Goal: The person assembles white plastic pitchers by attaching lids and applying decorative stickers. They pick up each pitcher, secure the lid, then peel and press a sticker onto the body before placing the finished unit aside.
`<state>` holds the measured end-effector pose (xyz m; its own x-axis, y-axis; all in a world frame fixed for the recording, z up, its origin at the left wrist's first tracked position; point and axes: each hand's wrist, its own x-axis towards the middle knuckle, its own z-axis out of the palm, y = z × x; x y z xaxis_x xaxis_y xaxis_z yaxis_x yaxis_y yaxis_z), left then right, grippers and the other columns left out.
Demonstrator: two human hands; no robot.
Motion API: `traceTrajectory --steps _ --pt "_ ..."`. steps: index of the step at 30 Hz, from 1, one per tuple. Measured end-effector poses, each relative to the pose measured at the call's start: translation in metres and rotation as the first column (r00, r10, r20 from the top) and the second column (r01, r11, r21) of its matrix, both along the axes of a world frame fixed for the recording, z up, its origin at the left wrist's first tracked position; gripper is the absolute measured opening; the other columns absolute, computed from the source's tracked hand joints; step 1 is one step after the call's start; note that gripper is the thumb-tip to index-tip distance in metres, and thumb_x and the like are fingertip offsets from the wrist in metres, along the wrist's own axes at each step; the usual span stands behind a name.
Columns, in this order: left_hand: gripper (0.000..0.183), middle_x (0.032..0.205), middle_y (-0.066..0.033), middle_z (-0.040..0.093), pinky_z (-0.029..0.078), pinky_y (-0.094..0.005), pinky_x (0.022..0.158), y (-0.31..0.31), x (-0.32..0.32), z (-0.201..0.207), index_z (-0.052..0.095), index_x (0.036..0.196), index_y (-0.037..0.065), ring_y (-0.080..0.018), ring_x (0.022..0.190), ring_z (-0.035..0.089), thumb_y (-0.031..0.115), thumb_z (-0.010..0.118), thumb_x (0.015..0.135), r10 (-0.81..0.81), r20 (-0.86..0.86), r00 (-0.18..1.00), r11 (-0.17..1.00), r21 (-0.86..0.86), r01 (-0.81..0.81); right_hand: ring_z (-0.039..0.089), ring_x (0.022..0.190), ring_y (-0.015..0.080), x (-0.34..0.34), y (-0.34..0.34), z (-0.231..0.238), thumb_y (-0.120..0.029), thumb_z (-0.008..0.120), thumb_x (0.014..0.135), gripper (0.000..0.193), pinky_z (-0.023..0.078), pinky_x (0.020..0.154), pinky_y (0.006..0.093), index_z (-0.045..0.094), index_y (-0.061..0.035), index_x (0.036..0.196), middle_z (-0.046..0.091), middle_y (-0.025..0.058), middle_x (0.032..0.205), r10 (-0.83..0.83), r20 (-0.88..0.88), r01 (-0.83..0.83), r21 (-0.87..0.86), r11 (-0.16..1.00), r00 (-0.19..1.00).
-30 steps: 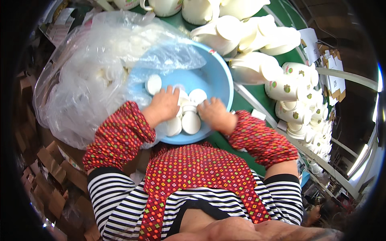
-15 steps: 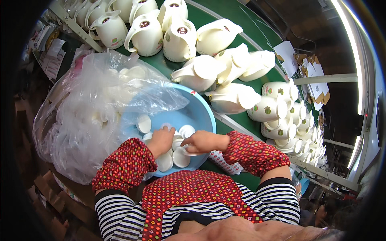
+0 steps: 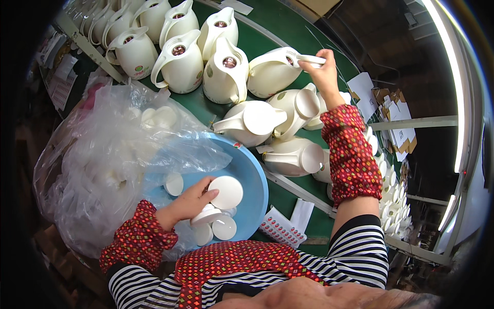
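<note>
My right hand [image 3: 325,73] is stretched out to the far right, fingers closed on a round white lid [image 3: 312,59]. That lid is at the mouth of a cream vacuum jug [image 3: 274,73], tipped over to the right on the bench. Over the light blue basin [image 3: 260,188], my left hand [image 3: 191,202] grips another white lid [image 3: 227,192], its flat face up. Several loose white lids [image 3: 224,227] lie beneath it in the basin. Nearby, a cream jug [image 3: 258,117] has a lid on its top.
Open-mouthed jugs [image 3: 180,62] stand in rows at the far left of the green bench [image 3: 278,198]. A clear plastic bag [image 3: 87,170] with white lids overlaps the basin's left side. A sticker sheet [image 3: 280,227] lies right of the basin. More jugs [image 3: 393,201] crowd the right.
My right hand has left the basin and reached up and right to the tipped jug with a lid. My left hand has a lid lifted above the others.
</note>
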<state>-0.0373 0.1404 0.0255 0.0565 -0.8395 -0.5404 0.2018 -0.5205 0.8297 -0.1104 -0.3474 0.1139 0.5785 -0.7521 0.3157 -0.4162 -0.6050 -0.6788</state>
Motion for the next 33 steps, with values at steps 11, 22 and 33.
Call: traceTrajectory --steps 11,22,33 --pt "0.053 0.112 -0.0134 0.071 0.052 -0.0312 0.085 -0.214 0.191 0.066 0.058 0.138 -0.004 -0.0186 0.095 0.067 0.035 0.063 0.102 0.406 0.527 0.747 0.913 -0.262 -0.312 0.052 0.131 0.0417 0.021 -0.002 -0.026 -0.047 0.068 0.097 0.066 0.044 0.11 0.0449 0.049 -0.0089 0.148 0.056 0.0263 0.136 0.084 -0.411 -0.256 -0.383 0.888 0.908" --pt "0.049 0.096 -0.0158 0.077 0.056 -0.0397 0.083 -0.252 0.235 0.085 0.077 0.107 0.003 -0.0299 0.087 0.073 0.049 0.069 0.093 0.24 0.909 0.341 0.957 -0.161 -0.242 0.057 0.133 0.0379 0.037 -0.027 0.034 -0.023 0.076 0.094 0.077 0.046 0.115 0.045 0.038 -0.0288 0.161 0.052 0.0221 0.149 0.325 -0.719 -0.332 0.137 0.933 0.615" --pt "0.055 0.11 -0.014 0.078 0.053 -0.0394 0.094 -0.238 0.326 0.011 0.082 0.11 0.018 -0.0318 0.106 0.071 0.052 0.038 0.109 0.936 0.353 0.0 0.28 -0.744 -0.607 0.063 0.122 0.0388 0.047 -0.008 0.049 -0.005 0.091 0.07 0.093 0.052 0.11 0.043 0.046 -0.0267 0.148 0.052 0.0179 0.143 0.278 -0.81 -0.495 -0.017 0.869 0.517"
